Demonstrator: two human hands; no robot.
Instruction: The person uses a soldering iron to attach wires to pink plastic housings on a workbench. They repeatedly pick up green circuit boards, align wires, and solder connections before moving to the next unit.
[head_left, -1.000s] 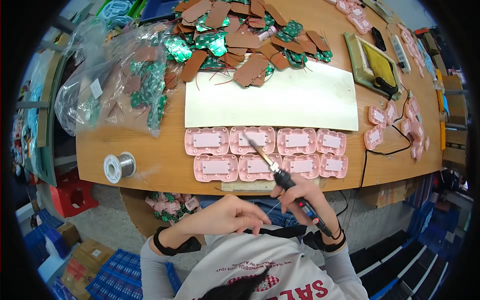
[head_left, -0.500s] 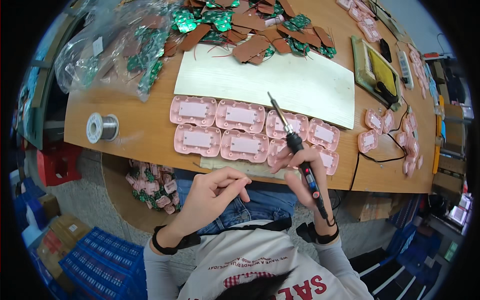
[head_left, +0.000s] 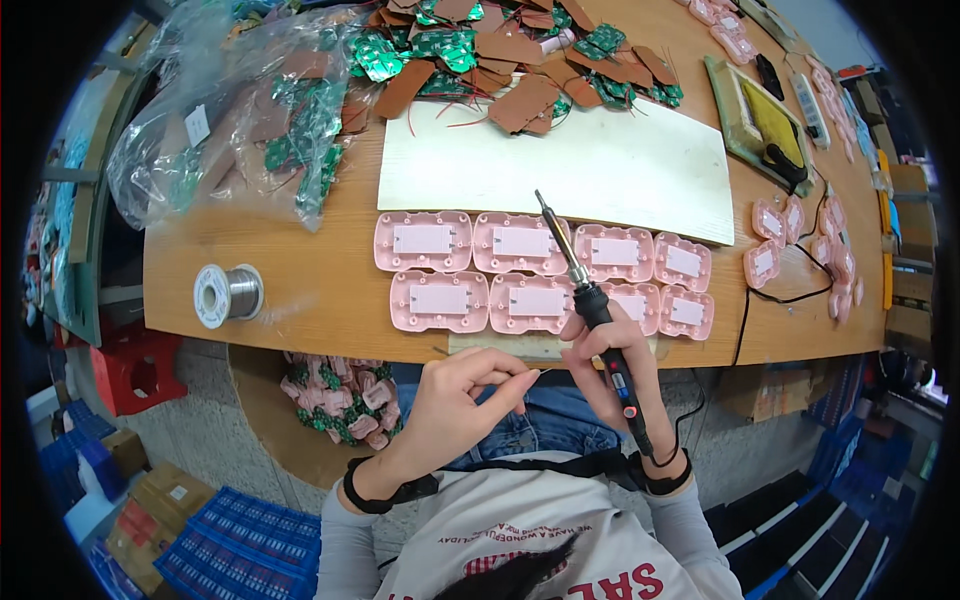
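Observation:
My right hand (head_left: 622, 372) is closed round a black soldering iron (head_left: 594, 308). Its metal tip points up and away, over the edge of the white board (head_left: 560, 165). To its left, my left hand (head_left: 468, 402) is pinched, thumb against fingers; something tiny shows at the fingertips, too small to name. Both hands are at the table's near edge, the left fingertips just short of the right hand. Beyond them lie two rows of pink plastic shells (head_left: 438, 300), each with a pale rectangular panel inside. The iron's shaft covers part of the shells behind it.
A spool of solder wire (head_left: 228, 295) stands at the left. Green circuit boards and brown plates (head_left: 523, 103) are piled at the back, beside a clear plastic bag (head_left: 235, 130). More pink shells (head_left: 762, 263) and a black cable lie right. A box of pink parts (head_left: 345, 398) sits below the table.
The whole view has shifted, so the table's things appear farther right. My left fingertips have come closer to the right hand. The soldering iron stays in my right hand.

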